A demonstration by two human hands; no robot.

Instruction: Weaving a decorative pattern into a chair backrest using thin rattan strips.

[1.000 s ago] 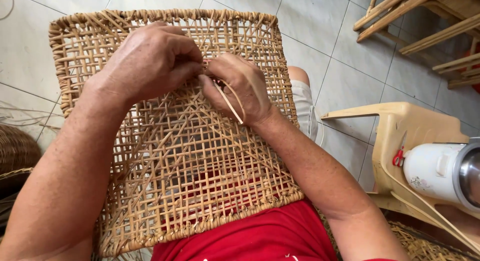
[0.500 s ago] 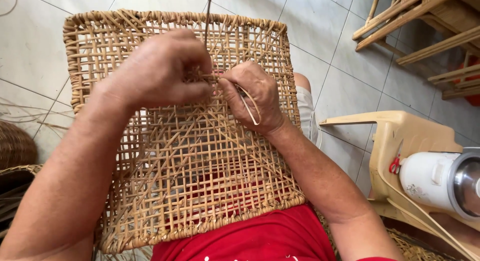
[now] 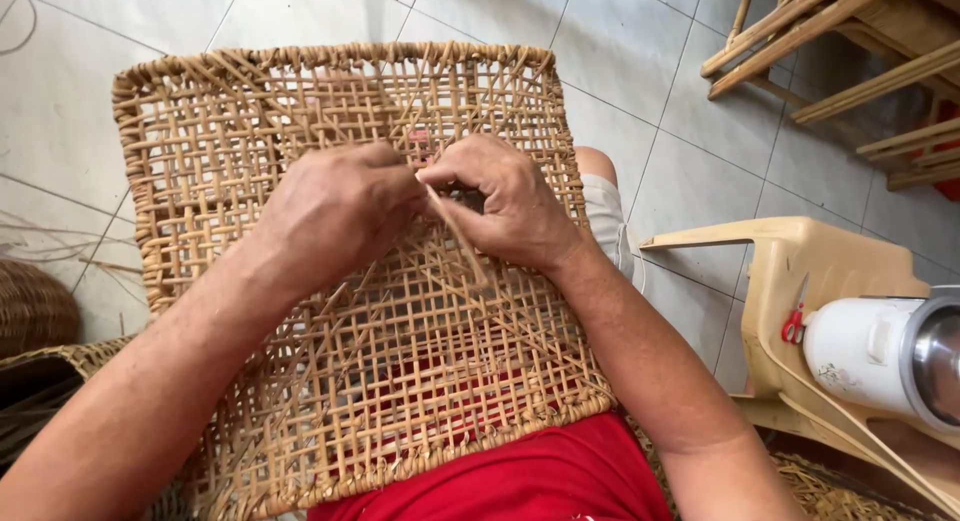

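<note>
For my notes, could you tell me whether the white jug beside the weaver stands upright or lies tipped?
Tipped: the white jug lies sideways on the beige plastic chair.

the woven cane panel (image 3: pixel 340 281) is pale straw-tan, an open lattice of crossing strands with a braided rim. red cloth (image 3: pixel 510 476) shows below and through it. the floor (image 3: pixel 680 131) is light grey tile, the plastic chair (image 3: pixel 800 271) beige, the jug (image 3: pixel 870 346) white with a steel rim, the basket (image 3: pixel 30 306) brown.

- pale grey tiled floor (image 3: pixel 690 101), daylight
- beige plastic chair (image 3: pixel 800 271) at right
- wooden furniture frames (image 3: pixel 840 51) top right
- dark wicker basket (image 3: pixel 30 306) far left
</note>
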